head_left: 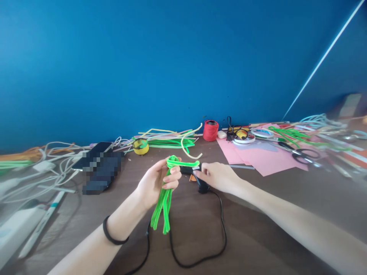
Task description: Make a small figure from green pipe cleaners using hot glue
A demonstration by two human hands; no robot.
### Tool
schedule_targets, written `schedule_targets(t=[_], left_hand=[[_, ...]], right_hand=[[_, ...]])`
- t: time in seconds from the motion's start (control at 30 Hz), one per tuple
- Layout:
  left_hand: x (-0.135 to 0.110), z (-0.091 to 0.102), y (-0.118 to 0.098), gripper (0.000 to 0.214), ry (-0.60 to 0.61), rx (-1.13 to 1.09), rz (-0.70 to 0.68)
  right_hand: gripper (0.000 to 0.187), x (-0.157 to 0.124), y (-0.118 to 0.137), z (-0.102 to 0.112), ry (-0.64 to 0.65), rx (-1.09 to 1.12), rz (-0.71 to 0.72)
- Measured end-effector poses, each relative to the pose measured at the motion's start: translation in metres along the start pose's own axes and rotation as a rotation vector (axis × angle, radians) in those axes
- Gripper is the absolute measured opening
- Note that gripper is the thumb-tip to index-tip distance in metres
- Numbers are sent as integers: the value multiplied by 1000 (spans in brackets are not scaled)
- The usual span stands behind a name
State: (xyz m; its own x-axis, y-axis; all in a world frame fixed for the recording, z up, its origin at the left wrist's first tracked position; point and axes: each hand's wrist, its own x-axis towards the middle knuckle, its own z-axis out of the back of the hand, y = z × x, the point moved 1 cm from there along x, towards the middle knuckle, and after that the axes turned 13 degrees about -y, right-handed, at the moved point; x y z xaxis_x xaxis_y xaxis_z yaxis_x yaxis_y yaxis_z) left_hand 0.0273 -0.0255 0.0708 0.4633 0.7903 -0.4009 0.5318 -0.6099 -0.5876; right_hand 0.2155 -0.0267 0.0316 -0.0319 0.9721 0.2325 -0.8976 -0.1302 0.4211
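My left hand [160, 179] is closed around a bundle of bright green pipe cleaners [165, 208]. Their long ends hang below my fingers, and at the top they are bent or wrapped, with one length sticking out to the right. My right hand [216, 175] is closed on a black corded glue gun [203, 186] lying low over the table; a small orange part shows by it. The protruding green end passes just above the gun, and I cannot tell whether they touch. My right fingertips are partly hidden.
The gun's black cord [223, 236] loops across the brown table. Behind lie loose pipe cleaners [169, 143], yellow tape [140, 146] and a red spool [210, 131]. Pink paper [263, 162] and scissors [305, 154] are at right; a phone [96, 152] and white cables [43, 168] at left.
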Motion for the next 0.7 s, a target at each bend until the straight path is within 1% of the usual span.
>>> schedule_targets(t=[0.03,0.1,0.17,0.27,0.33,0.4,0.47,0.53,0.63,0.7], left_hand=[[0,0,0,32,4,-16,3],[0,1,0,32,12,-31,5],[0,3,0,32,21,-32,6],[5,10,-1,31,44,-2,1],[10,19,-4,31,57,52,-14],[17,31,-8,29,62,106,-38],[23,42,-15,28,52,115,-90],[27,50,-20,27,47,100,-143],[29,54,-23,26,72,124,-155],[29,53,-22,27,95,158,-142]], right_hand=[[43,-2,2,-4,6,-65,4],[42,-5,5,-9,26,-121,-4],[35,-7,6,-13,38,-132,-39],[20,-7,3,-14,5,-63,-77],[16,-6,-2,-15,-48,49,-92],[14,-4,-6,-20,-116,234,-95],[15,-3,-9,-26,-183,497,-96],[21,-3,-10,-31,-229,788,-122],[25,-5,-6,-33,-202,1153,-180],[23,-9,0,-30,-119,1337,-192]])
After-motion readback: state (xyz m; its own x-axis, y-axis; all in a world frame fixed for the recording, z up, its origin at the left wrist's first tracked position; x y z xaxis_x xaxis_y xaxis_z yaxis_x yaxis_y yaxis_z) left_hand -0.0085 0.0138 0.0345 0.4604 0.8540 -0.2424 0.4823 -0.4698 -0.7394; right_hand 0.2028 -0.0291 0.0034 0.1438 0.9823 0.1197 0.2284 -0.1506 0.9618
